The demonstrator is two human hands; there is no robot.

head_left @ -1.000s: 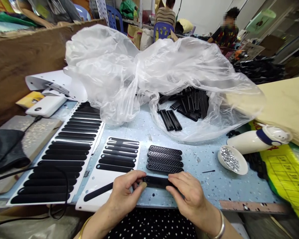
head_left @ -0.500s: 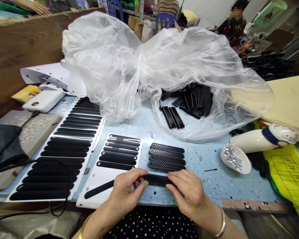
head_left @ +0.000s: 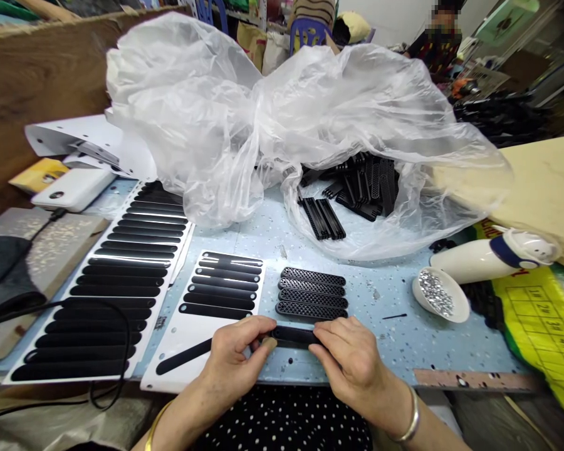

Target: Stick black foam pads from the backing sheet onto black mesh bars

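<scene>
Near the front edge of the blue surface [head_left: 380,360], a black strip [head_left: 294,335] is held level, the left hand [head_left: 237,347] pinching its left end and the right hand [head_left: 350,351] its right. Just beyond it lie four textured bars [head_left: 313,293], with a sheet [head_left: 192,335] of black stickers [head_left: 220,302] to their left. Farther out are a bowl [head_left: 459,311] of silvery bits [head_left: 436,293], a white bottle [head_left: 470,260] and a clear bag [head_left: 183,113].

A gold bangle [head_left: 155,424], a silver bangle [head_left: 415,414] and white-dotted black clothing [head_left: 282,421] are worn.
</scene>
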